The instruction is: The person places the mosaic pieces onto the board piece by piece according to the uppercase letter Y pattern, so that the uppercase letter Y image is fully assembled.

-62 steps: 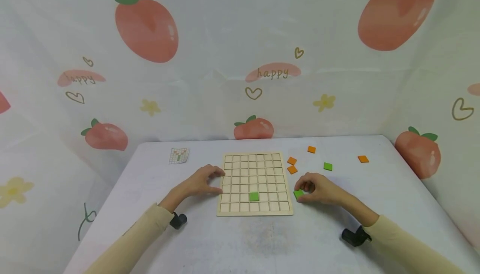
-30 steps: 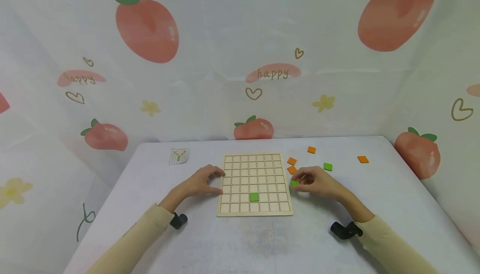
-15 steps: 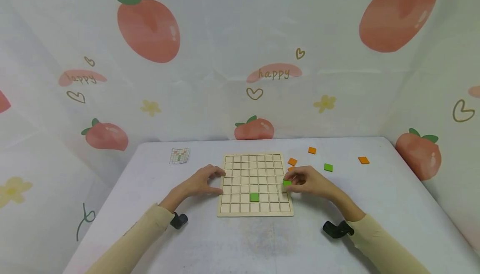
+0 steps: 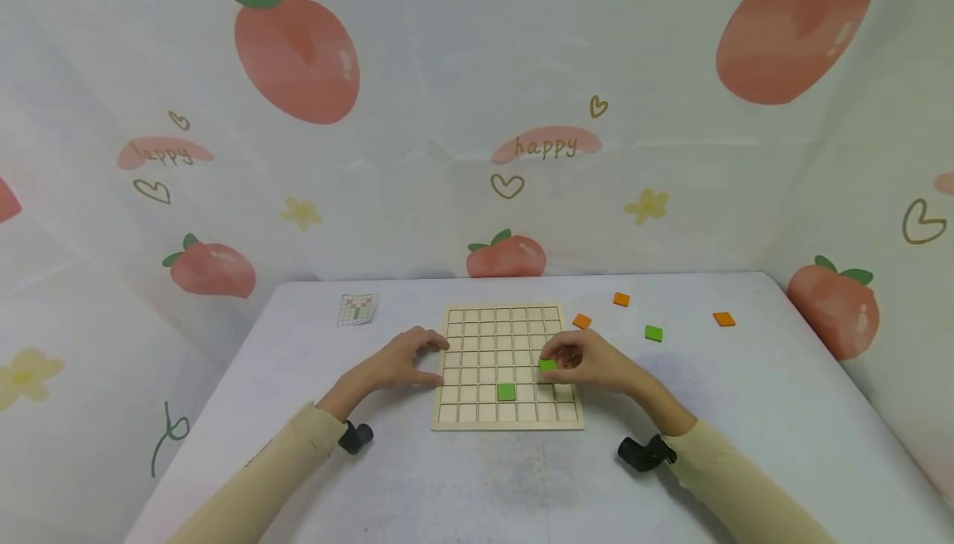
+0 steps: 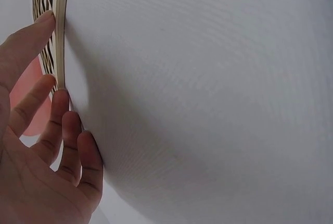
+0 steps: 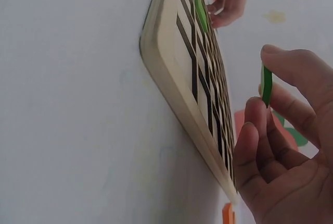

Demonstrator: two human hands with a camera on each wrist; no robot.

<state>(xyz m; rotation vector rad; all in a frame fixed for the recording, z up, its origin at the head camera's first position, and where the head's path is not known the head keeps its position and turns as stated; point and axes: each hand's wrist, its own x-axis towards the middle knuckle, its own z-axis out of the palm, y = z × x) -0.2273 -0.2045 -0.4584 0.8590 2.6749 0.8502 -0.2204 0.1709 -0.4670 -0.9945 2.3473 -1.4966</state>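
A pale wooden grid board lies on the white table. One green square tile sits in a cell near its front middle. My right hand pinches a second green tile between thumb and fingertip, held above the board's right part; in the right wrist view the tile is clear of the board. At the board's left edge rests my left hand, thumb and fingertips touching the rim, the fingers loosely bent and not curled round it.
Orange tiles lie right of the board, one farther off. A loose green tile is among them. At the back left lies a small paper card with a coloured grid pattern. A fruit-print curtain hangs behind the table.
My right hand has carried the pinched green tile leftward from the table beside the board to over its right-hand cells. The left hand has stayed at the left edge.
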